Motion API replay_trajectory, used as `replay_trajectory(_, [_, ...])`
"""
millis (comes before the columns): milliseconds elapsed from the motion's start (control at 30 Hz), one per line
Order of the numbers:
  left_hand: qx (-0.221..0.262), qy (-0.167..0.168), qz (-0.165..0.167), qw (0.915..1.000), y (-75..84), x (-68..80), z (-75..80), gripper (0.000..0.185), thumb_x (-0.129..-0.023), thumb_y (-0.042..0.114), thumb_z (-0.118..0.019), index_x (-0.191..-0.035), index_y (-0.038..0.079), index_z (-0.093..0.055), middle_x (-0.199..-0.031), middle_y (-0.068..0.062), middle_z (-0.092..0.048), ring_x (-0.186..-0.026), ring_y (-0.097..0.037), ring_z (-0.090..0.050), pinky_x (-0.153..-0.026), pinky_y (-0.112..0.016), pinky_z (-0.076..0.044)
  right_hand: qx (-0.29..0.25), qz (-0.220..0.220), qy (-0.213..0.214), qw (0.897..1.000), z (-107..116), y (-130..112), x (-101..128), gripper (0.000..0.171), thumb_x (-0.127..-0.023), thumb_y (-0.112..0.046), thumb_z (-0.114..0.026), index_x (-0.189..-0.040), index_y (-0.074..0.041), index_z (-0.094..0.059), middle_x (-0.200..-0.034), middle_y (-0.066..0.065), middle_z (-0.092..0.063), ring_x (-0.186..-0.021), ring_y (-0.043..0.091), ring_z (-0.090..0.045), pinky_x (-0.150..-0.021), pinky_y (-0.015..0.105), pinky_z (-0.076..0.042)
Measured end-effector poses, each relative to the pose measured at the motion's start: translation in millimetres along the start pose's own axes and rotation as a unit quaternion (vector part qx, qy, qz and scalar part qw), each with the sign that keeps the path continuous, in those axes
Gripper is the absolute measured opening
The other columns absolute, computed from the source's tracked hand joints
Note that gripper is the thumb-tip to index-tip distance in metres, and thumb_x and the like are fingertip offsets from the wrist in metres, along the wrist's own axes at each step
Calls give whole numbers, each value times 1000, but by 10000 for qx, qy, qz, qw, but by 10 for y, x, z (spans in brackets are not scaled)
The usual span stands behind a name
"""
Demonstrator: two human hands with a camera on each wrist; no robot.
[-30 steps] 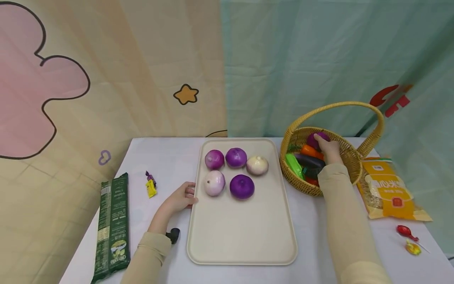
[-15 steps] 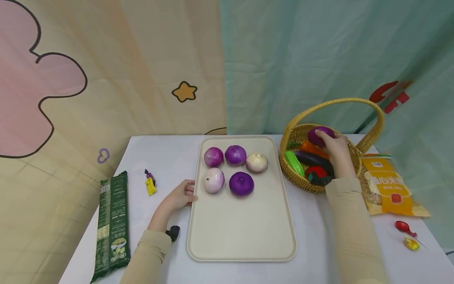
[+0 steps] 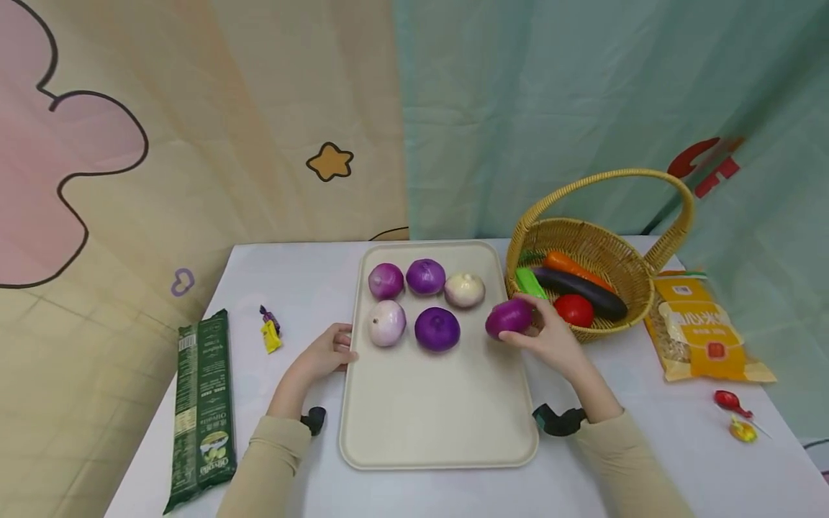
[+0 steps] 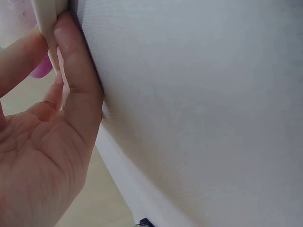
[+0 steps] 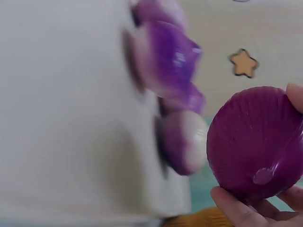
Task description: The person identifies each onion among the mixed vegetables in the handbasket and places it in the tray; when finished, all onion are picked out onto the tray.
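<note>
My right hand (image 3: pixel 555 342) holds a purple onion (image 3: pixel 509 319) between thumb and fingers, over the right edge of the beige tray (image 3: pixel 440 414) in the head view. The right wrist view has the same onion (image 5: pixel 255 146) large and close, its root end facing the camera. On the tray's far half sit several other onions: dark purple ones (image 3: pixel 437 329), a pale one (image 3: pixel 387 323) and a white one (image 3: pixel 465 290). My left hand (image 3: pixel 322 355) grips the tray's left rim; in the left wrist view its thumb and fingers (image 4: pixel 78 71) are on either side of that rim.
Right of the tray stands a wicker basket (image 3: pixel 637 306) with a tall handle, holding an eggplant (image 3: pixel 583 291), a carrot (image 3: pixel 576 268), a tomato (image 3: pixel 574 310) and a green vegetable (image 3: pixel 530 282). Beyond lies a yellow grain bag (image 3: pixel 702 327). A green packet (image 3: pixel 203 410) lies far left; wrapped candies (image 3: pixel 271 335) lie nearby.
My right hand has lifted the purple onion out of the basket and carried it left and nearer, to the tray's right edge. The left hand stays at the tray's rim.
</note>
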State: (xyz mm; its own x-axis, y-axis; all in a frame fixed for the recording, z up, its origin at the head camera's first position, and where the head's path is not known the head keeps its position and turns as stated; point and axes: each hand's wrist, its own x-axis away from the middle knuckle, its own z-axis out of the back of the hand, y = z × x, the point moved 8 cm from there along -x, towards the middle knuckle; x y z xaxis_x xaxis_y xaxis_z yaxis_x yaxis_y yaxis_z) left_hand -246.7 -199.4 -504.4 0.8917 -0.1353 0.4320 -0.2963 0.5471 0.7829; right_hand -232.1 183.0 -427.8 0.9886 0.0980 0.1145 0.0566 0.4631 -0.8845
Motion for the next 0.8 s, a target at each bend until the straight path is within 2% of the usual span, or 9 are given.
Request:
replay_trajectory(100, [-27,14,14,10000,6,-1,12,58,-93,5,-63,-145,2,-37,-122,-21,-52,-102,-26,-59,-83,-35,-59,-134,80,-240,9996,-204,93,-47,85,-84,-26,-79,-150,-2,-30,-151,25,-35,-133,46,-42,-109,54,-41])
replay_trajectory(333, [-17,16,23,10000,-5,0,2,57,-93,4,-63,-145,3,-38,-120,-19,-52,-102,-25,-58,-83,-34,-59,5,155,-463,9988,-442,187,-150,85,-82,-20,-81,-147,1,-31,-148,27,-39,-133,48,-42,-109,54,-42])
replay_trajectory(500, [-3,66,-2,10000,6,-2,16,57,-93,5,-63,-144,4,-39,-121,-18,-52,-102,-25,-58,-84,-34,-59,-253,131,-593,9978,-525,198,-207,83,-82,-18,-80,-147,1,-31,-148,28,-39,-135,48,-42,-109,54,-41])
replay_trajectory(600, [5,47,-36,10000,14,-2,19,57,-93,5,-63,-144,3,-38,-122,-19,-52,-102,-25,-58,-83,-34,-59,-346,237,-644,9970,-565,194,-237,82,-83,-11,-79,-146,6,-30,-147,31,-39,-134,48,-43,-109,53,-42])
replay_trajectory(700, [4,10,-88,10000,20,10,10,57,-94,4,-63,-144,2,-38,-122,-20,-52,-103,-26,-59,-83,-33,-59,-378,273,-695,9965,-593,206,-242,85,-83,-5,-77,-148,10,-25,-148,34,-35,-134,49,-42,-109,52,-41])
replay_trajectory(800, [-5,-23,-167,9999,30,25,5,56,-94,3,-62,-145,0,-37,-122,-21,-52,-104,-26,-59,-83,-34,-59,-433,184,-731,9962,-597,224,-224,90,-83,-5,-77,-151,8,-19,-152,32,-31,-136,48,-40,-110,51,-41])
